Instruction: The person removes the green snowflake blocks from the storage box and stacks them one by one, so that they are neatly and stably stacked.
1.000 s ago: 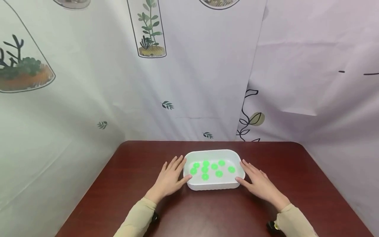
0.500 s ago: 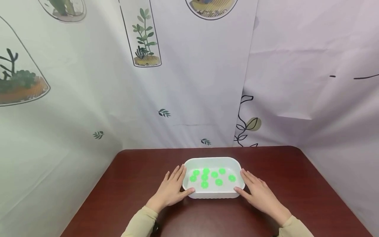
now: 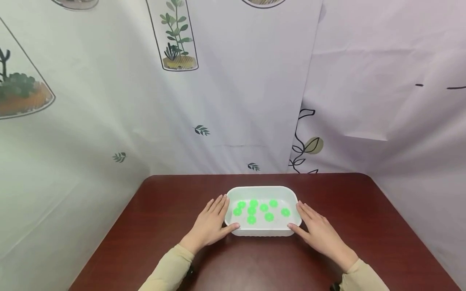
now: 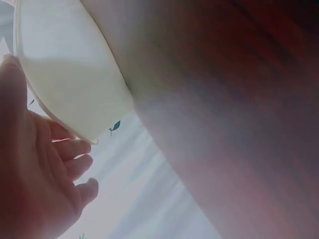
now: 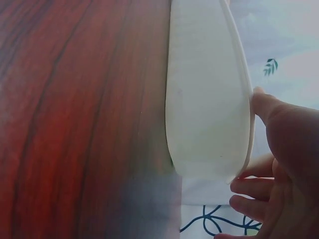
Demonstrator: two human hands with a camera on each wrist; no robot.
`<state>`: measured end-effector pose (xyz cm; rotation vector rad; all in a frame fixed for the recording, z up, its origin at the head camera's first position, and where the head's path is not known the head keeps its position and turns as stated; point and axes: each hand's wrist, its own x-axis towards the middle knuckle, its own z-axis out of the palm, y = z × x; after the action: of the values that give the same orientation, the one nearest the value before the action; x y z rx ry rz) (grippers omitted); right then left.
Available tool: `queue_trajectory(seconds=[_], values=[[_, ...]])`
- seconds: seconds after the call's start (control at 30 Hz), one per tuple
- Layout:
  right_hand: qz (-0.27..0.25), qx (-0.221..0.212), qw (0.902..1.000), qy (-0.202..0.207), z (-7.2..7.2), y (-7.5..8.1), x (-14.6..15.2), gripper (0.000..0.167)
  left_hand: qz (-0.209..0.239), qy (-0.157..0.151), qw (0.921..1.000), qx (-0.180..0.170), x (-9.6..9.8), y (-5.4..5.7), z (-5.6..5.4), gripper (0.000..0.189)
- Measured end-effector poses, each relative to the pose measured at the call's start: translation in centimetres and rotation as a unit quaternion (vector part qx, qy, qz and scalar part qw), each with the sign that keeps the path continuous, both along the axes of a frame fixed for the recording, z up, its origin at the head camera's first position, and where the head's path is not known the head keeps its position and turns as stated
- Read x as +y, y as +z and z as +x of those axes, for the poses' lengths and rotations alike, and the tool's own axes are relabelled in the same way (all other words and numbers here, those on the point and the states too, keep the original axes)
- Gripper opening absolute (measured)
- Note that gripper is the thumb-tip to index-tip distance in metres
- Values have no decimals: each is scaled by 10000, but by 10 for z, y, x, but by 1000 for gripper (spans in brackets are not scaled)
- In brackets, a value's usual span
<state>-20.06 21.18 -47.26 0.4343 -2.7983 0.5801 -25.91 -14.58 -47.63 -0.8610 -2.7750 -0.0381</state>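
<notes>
A white rectangular basin (image 3: 265, 232) with rounded corners sits on the table. Several bright green, flower-shaped flat pieces (image 3: 269, 217) lie scattered on its floor, a few of them close together at the left. At the basin's left end is my left hand (image 3: 209, 226), its fingers extended along the side and its thumb at the near rim. My right hand (image 3: 324, 234) lies against the right end in the same way, thumb at the near right corner. In both wrist views, fingertips touch the rim of the basin (image 4: 70, 74), whose outer wall (image 5: 209, 94) faces the camera.
The dark reddish-brown table (image 3: 174, 202) has rounded far corners. Behind it and along both sides hangs a pale cloth (image 3: 247, 101) printed with plants and leaves.
The head view tilts a little and back. Both hands stay at the basin's ends; the left thumb lies slightly farther right along the near rim. The green pieces keep their arrangement.
</notes>
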Motion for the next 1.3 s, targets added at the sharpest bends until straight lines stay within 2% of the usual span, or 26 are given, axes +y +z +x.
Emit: queue_trajectory(seconds=[0.27, 0.53, 0.7, 0.87, 1.1, 1.3], values=[[75, 75, 9999, 91, -3, 13, 0, 79, 178, -96, 9998, 64, 1, -1, 0, 96], [-31, 165, 9994, 297, -22, 43, -1, 75, 181, -42, 9998, -37, 2, 3, 1, 95], [-21, 170, 9989, 437, -35, 65, -6, 70, 284, -40, 9995, -123, 1, 1, 1, 96], [103, 16, 9980, 625, -47, 78, -14, 65, 314, -15, 9994, -169, 1, -1, 1, 97], [447, -376, 9948, 840, -62, 85, -23, 58, 277, 12, 9994, -201, 1, -2, 1, 96], [657, -882, 9883, 1059, -75, 80, -27, 55, 264, 33, 9994, -228, 2, -2, 2, 95]])
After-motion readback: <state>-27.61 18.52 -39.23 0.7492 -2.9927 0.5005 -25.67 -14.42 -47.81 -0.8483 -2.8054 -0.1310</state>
